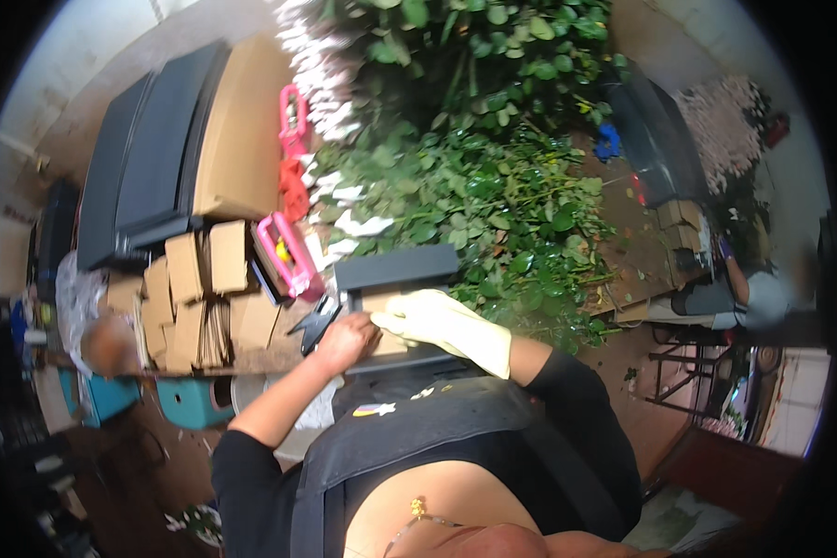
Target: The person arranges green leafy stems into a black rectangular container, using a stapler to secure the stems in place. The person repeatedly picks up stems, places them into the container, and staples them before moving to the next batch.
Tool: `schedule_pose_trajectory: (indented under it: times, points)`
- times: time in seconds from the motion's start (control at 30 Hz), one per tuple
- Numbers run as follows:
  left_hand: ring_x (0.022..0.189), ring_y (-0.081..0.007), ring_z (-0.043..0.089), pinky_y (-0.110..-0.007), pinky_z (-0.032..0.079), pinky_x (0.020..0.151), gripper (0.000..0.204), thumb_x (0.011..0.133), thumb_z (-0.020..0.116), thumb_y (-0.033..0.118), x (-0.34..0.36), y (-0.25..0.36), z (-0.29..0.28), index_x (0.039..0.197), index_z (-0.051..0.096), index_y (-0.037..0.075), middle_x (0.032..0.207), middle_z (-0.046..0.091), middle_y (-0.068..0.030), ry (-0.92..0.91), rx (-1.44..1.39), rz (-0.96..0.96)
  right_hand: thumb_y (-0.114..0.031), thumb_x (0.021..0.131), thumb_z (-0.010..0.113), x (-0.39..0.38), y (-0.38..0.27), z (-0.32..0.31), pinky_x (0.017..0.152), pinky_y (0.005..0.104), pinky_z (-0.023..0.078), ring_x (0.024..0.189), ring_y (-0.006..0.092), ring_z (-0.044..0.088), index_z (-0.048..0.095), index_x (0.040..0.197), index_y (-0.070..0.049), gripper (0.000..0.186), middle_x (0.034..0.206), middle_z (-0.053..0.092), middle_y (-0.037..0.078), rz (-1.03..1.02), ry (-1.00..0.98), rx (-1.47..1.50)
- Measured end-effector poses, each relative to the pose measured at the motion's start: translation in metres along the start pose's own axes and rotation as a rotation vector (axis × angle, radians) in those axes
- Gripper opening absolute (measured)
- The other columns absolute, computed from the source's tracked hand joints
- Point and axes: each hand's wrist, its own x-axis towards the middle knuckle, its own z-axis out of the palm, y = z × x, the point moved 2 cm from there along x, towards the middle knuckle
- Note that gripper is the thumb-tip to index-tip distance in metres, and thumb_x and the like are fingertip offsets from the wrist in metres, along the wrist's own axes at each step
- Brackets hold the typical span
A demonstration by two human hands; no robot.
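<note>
My bare left hand point(349, 339) is closed, its fingertips meeting the fingers of my right hand point(428, 323), which wears a cream-coloured glove. The gloved fingers are drawn together in a pinch. Whatever lies between the fingertips is too small or covered to make out. Both hands are over a shallow black box point(395, 266) with a brown cardboard surface inside; the glove covers part of it. Just left of my left hand lies a black tool with splayed arms point(316, 321), its exact kind unclear.
Leafy green stems point(502, 205) with white-wrapped ends fill the table beyond. Folded cardboard pieces point(186, 307), large black boxes point(163, 139) and a pink tape dispenser point(290, 256) stand left. Teal stools point(193, 402) are below the table edge. Another person point(716, 293) is at far right.
</note>
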Motion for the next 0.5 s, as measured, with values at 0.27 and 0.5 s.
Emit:
schedule_pose_trajectory:
  times: [0.27,0.5]
  points:
    - [0.099,-0.0295,0.072,-0.039,0.058,0.094,0.013,0.086,0.074,0.010,0.004,0.006,-0.007,0.097,0.073,0.004,0.105,0.073,-0.0118,0.059,-0.044,-0.005,-0.020,0.094,0.063,0.086,0.126,-0.149,0.106,0.0438,0.046,0.121,0.0262,0.064,0.074,0.116,-0.013,0.026,0.119,0.074,0.007,0.341,0.238,-0.862]
    - [0.113,-0.0342,0.068,-0.051,0.051,0.106,0.015,0.086,0.074,0.009,0.013,0.011,-0.015,0.100,0.073,0.004,0.110,0.072,-0.0114,0.036,-0.095,0.005,-0.027,0.091,0.070,0.019,0.155,-0.137,0.123,0.0442,0.026,0.147,0.0245,0.041,0.073,0.122,-0.018,0.032,0.153,0.052,0.006,0.305,0.224,-0.912]
